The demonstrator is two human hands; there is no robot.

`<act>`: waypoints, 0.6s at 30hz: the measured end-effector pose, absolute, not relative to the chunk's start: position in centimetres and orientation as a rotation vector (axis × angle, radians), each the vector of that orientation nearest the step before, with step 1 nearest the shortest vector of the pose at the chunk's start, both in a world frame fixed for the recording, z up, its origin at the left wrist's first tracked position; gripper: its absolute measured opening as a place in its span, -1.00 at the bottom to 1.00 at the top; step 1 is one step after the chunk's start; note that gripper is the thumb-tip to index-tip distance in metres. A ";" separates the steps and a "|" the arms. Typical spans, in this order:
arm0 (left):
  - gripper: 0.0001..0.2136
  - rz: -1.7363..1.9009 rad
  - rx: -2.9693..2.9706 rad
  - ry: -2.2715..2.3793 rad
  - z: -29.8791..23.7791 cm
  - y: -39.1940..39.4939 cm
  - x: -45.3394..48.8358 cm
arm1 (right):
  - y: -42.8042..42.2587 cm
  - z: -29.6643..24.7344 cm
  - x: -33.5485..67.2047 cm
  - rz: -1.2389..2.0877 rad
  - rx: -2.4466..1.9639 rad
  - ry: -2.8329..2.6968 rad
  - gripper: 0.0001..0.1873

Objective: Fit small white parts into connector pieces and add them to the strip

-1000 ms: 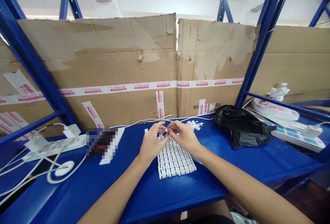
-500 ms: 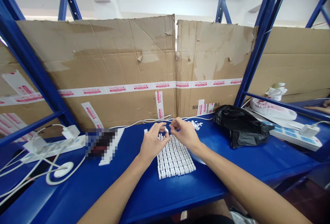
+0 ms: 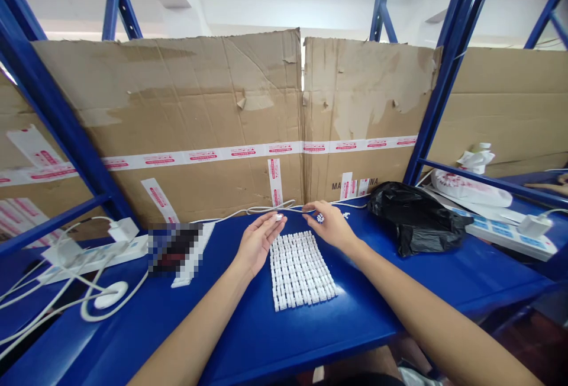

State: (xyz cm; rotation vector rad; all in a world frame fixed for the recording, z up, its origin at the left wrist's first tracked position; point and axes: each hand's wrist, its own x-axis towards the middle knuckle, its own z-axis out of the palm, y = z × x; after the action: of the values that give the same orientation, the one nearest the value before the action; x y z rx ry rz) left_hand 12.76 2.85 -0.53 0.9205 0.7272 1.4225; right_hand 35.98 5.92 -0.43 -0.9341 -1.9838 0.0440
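A mat of small white plastic parts (image 3: 299,267), set in neat rows, lies on the blue shelf board (image 3: 355,321) in front of me. My left hand (image 3: 258,243) hovers at the mat's far left corner, palm turned up, and pinches one small white part (image 3: 278,217) at its fingertips. My right hand (image 3: 331,227) lies palm down just beyond the mat's far right corner, fingers stretched out over a loose pile of white parts (image 3: 345,215). That hand hides most of the pile.
A crumpled black plastic bag (image 3: 417,220) sits to the right. Power strips with chargers lie at the right (image 3: 506,233) and left (image 3: 89,253), with white cables (image 3: 102,300). A blurred object (image 3: 175,247) lies left of the mat. Cardboard (image 3: 199,113) walls off the back.
My hands have parted: the right one moved away to the far right onto the loose pile, while the left one opened outward, keeping the small white part at its fingertips.
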 end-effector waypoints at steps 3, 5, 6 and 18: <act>-0.77 1.356 0.895 0.729 -0.7 2.7 12.8 | 4.4 0.2 33.5 0.068 -0.698 -2.029 -0.64; -0.78 1.323 0.872 0.723 -0.8 2.6 13.0 | 3.9 0.3 32.7 0.048 -0.634 -2.056 -0.59; -0.79 1.307 0.858 0.717 -0.8 2.6 13.1 | 3.8 0.2 32.5 0.032 -0.627 -2.066 -0.60; -0.88 1.210 0.819 0.707 -1.0 2.5 13.1 | 3.4 0.3 32.9 -0.081 -0.601 -2.155 -0.74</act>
State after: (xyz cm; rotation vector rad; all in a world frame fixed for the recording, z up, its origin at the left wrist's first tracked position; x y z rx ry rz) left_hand 13.11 2.46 -1.03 0.8188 0.7074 1.2097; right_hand 32.88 3.42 0.34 -0.6010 -2.1551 -0.0813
